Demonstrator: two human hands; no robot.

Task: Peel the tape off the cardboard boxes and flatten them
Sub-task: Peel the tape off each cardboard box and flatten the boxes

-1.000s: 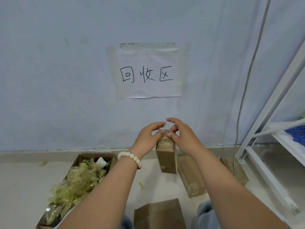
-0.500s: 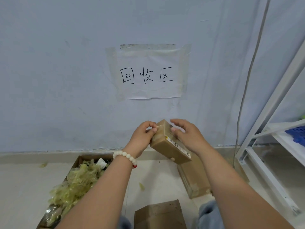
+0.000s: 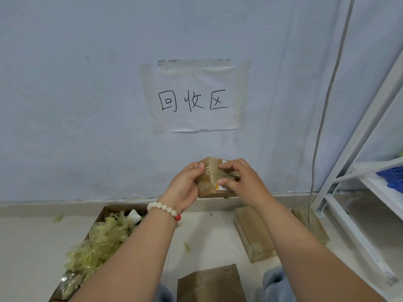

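We find a small taped cardboard box (image 3: 212, 178) held in the air before the wall, above the floor. The left hand (image 3: 185, 186) grips its left end; the right hand (image 3: 239, 182) grasps its right side, fingertips (image 3: 222, 167) on the tape. Peeled tape (image 3: 102, 238) fills a carton (image 3: 106, 211) at near left; flattened boxes (image 3: 253, 234) lie right.

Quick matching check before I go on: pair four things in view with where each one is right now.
Things:
1. small taped box
2. peeled tape scraps
3. paper sign
4. bead bracelet

Places:
A. on the left wrist
B. taped to the wall
C. held between both hands
D. piled in the open carton on the floor

Pairs: 1-C, 2-D, 3-B, 4-A
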